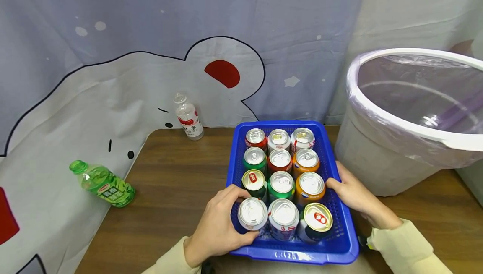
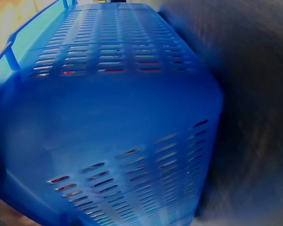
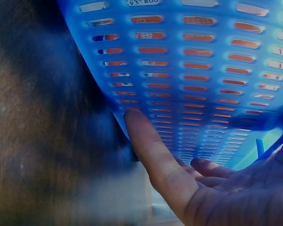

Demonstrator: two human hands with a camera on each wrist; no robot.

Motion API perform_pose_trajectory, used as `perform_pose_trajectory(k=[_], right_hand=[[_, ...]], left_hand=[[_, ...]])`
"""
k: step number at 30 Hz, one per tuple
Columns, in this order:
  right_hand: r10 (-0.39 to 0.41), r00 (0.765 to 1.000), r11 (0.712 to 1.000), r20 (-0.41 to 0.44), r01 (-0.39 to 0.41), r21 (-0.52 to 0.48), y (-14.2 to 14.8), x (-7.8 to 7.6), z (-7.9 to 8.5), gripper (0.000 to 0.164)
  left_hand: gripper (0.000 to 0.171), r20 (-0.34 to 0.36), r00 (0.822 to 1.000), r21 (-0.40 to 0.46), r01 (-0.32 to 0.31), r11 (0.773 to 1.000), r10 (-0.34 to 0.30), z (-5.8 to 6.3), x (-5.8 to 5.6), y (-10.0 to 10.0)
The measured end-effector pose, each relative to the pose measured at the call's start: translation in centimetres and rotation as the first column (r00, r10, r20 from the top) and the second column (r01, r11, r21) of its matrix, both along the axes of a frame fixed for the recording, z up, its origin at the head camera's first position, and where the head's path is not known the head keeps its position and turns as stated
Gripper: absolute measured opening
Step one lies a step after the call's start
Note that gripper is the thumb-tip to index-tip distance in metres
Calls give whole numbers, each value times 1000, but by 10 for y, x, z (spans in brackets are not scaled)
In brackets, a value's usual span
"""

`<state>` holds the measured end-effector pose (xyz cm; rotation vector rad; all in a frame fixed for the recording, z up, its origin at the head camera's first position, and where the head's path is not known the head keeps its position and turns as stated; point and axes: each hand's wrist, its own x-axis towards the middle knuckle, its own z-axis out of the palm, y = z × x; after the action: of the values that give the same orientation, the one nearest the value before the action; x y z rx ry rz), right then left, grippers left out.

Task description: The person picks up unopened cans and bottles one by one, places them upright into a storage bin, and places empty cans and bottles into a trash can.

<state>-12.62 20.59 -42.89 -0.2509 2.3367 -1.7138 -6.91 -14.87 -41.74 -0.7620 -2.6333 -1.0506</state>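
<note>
A blue plastic basket [image 1: 296, 257] holds several drink cans in rows. At its front left corner my left hand [image 1: 219, 219] grips a can with a silver lid [image 1: 252, 213], thumb in front and fingers behind. Beside that can stand a white can [image 1: 284, 219] and a can with a gold lid and red tab [image 1: 318, 217]. My right hand [image 1: 354, 192] holds the basket's right rim, thumb over the edge. In the right wrist view, its fingers [image 3: 153, 150] lie along the slotted outer wall [image 3: 193, 77]. The left wrist view shows mostly the basket's outside [image 2: 113, 108].
A white bin [image 1: 362, 152] with a clear liner stands right of the basket, a bottle visible inside. On the wooden table [image 1: 177, 173], an uncapped clear bottle [image 1: 189, 118] stands at the back. A green bottle [image 1: 103, 183] leans on the patterned curtain at left.
</note>
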Motion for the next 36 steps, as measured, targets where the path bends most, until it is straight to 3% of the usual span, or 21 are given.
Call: perform_pose_trajectory(k=[8,16,26,36], right_hand=[[-2,1000,1000,-1,2,2,0,1,-2,53],[-10,1000,999,-21,11,34,0,1,-1,51],[-16,1000,997,27,14,72,2,9,5,54],[-1,995,987,-102,17,160,16,30,8,41]], left_hand=[[72,35,999,-97,-32,995,35,5,1,2],[68,-87,996,-150,-50,987,37,6,1,3],[67,-137,990,-230,-56,972,25,9,2,2],[74,-106,994,-248,-40,968,13,12,3,-1]])
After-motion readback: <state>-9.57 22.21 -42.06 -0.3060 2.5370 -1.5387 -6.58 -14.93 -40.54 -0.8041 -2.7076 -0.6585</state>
